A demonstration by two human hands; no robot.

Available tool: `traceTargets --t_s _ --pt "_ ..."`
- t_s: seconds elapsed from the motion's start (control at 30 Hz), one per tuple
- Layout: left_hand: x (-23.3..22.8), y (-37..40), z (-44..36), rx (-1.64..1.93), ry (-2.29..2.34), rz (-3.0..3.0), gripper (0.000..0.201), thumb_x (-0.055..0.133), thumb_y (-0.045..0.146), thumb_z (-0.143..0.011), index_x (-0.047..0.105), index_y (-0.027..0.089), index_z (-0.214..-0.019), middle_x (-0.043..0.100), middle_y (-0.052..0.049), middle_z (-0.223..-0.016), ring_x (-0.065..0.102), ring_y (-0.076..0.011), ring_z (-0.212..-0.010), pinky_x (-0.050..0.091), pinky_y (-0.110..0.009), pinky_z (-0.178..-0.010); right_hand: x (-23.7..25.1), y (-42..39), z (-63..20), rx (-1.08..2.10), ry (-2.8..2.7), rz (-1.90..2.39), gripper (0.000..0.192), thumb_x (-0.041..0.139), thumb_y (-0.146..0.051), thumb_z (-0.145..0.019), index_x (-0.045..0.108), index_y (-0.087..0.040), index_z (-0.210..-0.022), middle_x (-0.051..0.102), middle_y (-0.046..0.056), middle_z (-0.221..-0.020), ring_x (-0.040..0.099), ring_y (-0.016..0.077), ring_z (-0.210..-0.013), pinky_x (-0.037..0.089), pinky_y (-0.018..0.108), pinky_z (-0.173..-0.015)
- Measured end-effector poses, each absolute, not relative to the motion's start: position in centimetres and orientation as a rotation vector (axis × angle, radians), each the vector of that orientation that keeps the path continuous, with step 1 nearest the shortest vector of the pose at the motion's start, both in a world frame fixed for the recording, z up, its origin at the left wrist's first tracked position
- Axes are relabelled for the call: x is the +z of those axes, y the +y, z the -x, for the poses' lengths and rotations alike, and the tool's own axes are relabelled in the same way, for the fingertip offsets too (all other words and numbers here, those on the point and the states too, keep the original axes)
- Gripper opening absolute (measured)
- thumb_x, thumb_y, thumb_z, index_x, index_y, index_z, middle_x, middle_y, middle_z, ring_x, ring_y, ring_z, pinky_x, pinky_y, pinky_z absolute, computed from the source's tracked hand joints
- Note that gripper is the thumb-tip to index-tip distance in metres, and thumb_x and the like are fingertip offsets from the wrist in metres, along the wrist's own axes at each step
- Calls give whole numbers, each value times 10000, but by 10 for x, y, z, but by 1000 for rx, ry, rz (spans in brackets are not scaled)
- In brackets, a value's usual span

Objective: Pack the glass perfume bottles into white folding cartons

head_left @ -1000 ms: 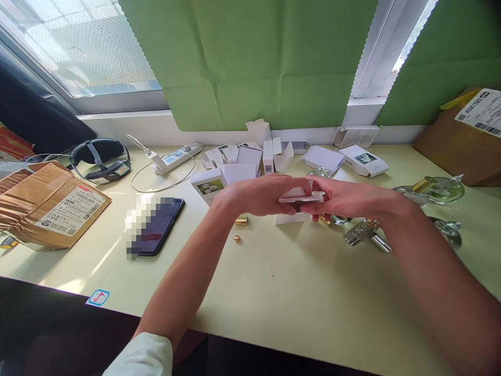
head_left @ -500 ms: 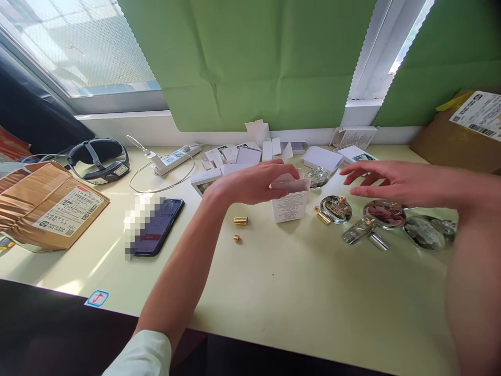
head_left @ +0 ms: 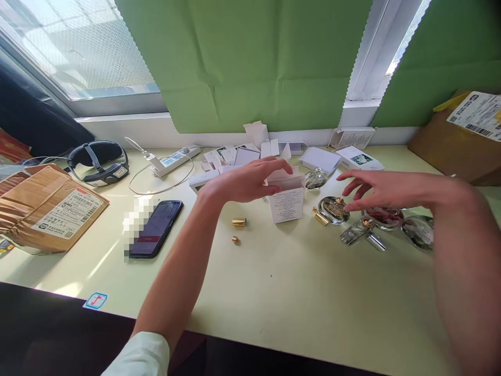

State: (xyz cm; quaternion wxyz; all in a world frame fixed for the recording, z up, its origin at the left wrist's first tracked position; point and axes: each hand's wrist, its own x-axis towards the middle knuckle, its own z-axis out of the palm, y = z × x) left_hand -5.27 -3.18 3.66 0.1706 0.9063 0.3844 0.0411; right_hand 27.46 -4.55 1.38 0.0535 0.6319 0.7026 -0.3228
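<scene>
My left hand (head_left: 252,179) hovers just left of a small white printed carton (head_left: 287,204), thumb and fingers apart. The carton stands upright with its top flaps open. My right hand (head_left: 371,189) is above the glass perfume bottles, fingers curved and apart. Its thumb comes close to the gold neck of a round perfume bottle (head_left: 335,210); whether they touch I cannot tell. A gold cylindrical cap (head_left: 321,219) lies beside that bottle. Nearer me are a rectangular glass bottle (head_left: 354,232) and a silver cap (head_left: 376,241). Another gold cap (head_left: 239,222) and a tiny gold ring (head_left: 235,239) lie left of the carton.
Flattened white cartons (head_left: 247,155) and another glass bottle (head_left: 315,178) lie toward the window. On the left are a phone (head_left: 162,224), a power strip (head_left: 178,159), a black headband device (head_left: 97,163) and a brown parcel (head_left: 58,206). A cardboard box (head_left: 454,141) stands far right.
My left hand has drawn slightly left, off the carton's top. My right hand has come lower and left, its thumb now close to the round bottle's gold neck.
</scene>
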Motion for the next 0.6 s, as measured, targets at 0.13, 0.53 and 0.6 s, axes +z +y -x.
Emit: traceTargets --t_s 0.13,0.53,0.6 --pt "32 -27 52 40 1096 -2569 432 566 314 -881 498 322 -1308 571 -23 -1253 569 -163 -978 415 -256 -749 9 -43 -257 -1027 2100 -1817 912 673 -649 -743 258 -364 -1504 586 83 -1381 684 229 -832 508 358 -727" --pt "35 -14 67 190 673 -2433 404 503 41 -781 701 276 -1043 644 3 -1204 610 -152 -1112 475 -252 -900 -21 -25 -261 -886 2148 -1690 1042 740 -679 -626 279 -424 -1524 623 52 -1332 664 339 -1053 509 402 -833" --pt "36 -13 69 212 679 -2421 350 494 48 -790 736 263 -924 658 17 -1188 629 -142 -1077 489 -249 -885 -17 -27 -259 -889 2138 -1696 1050 752 -657 -627 278 -413 -1530 649 57 -1291 672 336 -1040 518 399 -824"
